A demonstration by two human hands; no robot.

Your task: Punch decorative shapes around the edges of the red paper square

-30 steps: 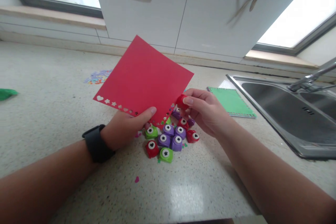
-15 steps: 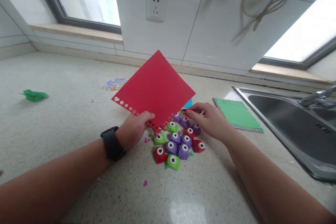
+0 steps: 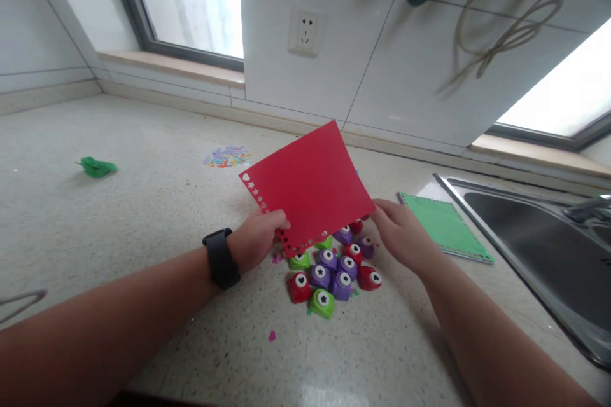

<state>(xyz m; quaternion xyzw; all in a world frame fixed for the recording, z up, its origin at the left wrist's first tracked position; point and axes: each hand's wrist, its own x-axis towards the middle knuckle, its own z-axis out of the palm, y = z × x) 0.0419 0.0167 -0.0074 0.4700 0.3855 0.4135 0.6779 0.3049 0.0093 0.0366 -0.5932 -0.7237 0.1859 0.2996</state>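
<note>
Head view: red sheet (image 3: 315, 178) at the centre of the frame, held up at a tilt above the speckled counter (image 3: 219, 343). Left hand (image 3: 255, 238) grasps it near the lowest corner, thumb on the upper face, fingers mostly hidden beneath. Right hand (image 3: 398, 232) is at the right corner, fingertips against or just behind it; whether they pinch the paper, or hold anything else, cannot tell.

Progress, judged by edge. Left edge: row of cut-outs, a heart at the far-left corner, then flower- and star-like shapes running down towards the thumb, which covers part of the row. Lower edge: holes from the lowest corner to about midway; the stretch from there to the right corner looks uncut. Upper and right edges: plain, no holes seen. So roughly one side and part of a second are done; the rest is solid.

Punches (image 3: 319, 275) in purple, green and red sit clustered below the sheet, some partly covered by it. Pink scrap (image 3: 272, 336) lower down; pile of coloured bits (image 3: 226, 156) left of the sheet's top. Green sheet (image 3: 434, 222), right of frame, lies flat beside the sink (image 3: 534, 238), with cut-outs along its visible borders.
</note>
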